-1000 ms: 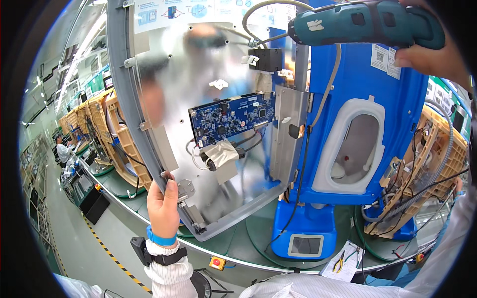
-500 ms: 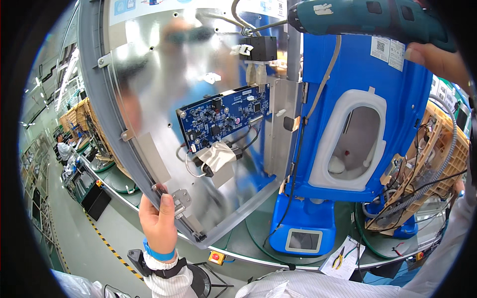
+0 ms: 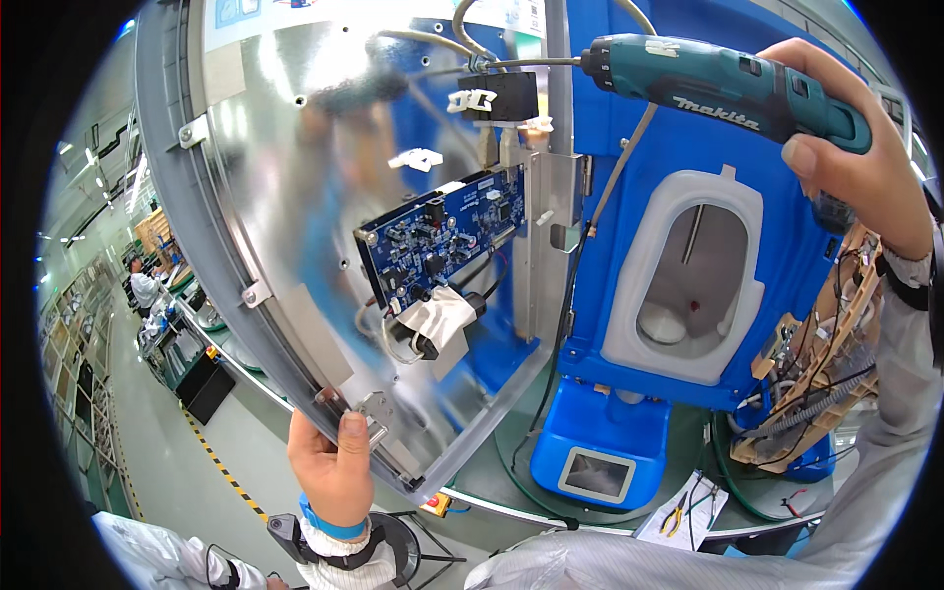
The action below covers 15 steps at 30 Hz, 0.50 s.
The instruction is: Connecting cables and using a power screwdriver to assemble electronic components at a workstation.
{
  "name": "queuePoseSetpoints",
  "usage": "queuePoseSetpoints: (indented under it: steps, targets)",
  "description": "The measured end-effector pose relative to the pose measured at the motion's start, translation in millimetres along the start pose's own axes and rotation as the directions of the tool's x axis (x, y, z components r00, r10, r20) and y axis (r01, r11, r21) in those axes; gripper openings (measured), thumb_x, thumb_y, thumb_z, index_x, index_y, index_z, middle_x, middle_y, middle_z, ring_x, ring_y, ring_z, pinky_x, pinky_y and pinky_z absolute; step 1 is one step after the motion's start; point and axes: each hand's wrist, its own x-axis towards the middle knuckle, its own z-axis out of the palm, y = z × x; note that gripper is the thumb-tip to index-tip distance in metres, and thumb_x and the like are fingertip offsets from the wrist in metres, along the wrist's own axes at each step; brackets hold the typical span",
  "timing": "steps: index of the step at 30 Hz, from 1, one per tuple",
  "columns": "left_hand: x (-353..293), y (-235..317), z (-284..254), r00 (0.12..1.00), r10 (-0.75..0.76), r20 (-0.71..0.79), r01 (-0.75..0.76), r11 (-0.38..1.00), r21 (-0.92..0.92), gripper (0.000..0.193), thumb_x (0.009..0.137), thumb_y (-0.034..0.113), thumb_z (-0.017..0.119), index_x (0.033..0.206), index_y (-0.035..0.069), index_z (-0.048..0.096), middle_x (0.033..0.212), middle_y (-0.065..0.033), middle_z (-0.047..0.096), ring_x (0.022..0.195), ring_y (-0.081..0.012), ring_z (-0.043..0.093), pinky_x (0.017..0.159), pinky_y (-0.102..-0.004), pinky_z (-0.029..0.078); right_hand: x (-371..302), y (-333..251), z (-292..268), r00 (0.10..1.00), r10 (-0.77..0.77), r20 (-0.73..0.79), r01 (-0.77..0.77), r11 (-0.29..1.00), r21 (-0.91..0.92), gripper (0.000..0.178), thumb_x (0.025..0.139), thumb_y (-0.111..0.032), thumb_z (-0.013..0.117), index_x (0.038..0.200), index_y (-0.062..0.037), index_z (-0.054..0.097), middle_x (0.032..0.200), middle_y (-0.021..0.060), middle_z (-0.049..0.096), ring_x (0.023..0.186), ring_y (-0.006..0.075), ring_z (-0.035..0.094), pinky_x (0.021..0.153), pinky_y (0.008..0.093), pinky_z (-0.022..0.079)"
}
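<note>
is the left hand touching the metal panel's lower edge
Touching. The head view shows the left hand gripping the lower rim of the shiny metal panel, with the thumb pressed over its face beside a small bracket.

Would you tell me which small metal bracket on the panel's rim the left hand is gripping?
The lowest bracket, under the left hand's thumb; the other two sit higher up the rim, untouched.

White sleeves, blue wristband on left hand (image 3: 334,472).
</note>
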Motion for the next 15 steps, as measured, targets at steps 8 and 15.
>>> queuePoseSetpoints:
  steps: [8,15]
  targets:
    - [-3,2,5,1.000,0.002,-0.031,-0.003,0.999,-0.035,0.036,0.096,0.019,0.067,0.120,-0.004,0.053,0.085,0.0017,0.056,0.072,-0.0037,0.047,0.061,-0.0203,0.036,-4,10,11,0.998,0.007,-0.070,0.013,0.959,0.283,0.044,0.088,-0.037,0.067,0.115,-0.0032,0.059,0.064,-0.0015,0.055,0.048,0.0052,0.053,0.050,0.0185,0.043]
    - [-5,3,9,0.998,0.001,-0.055,-0.002,1.000,-0.014,0.034,0.096,0.019,0.066,0.119,-0.003,0.054,0.086,0.0023,0.055,0.071,-0.0035,0.046,0.060,-0.0203,0.036,-1,20,15,1.000,-0.011,-0.016,0.016,0.939,0.342,0.044,0.085,-0.033,0.071,0.116,-0.0037,0.058,0.068,-0.0011,0.055,0.050,0.0055,0.053,0.050,0.0187,0.044]
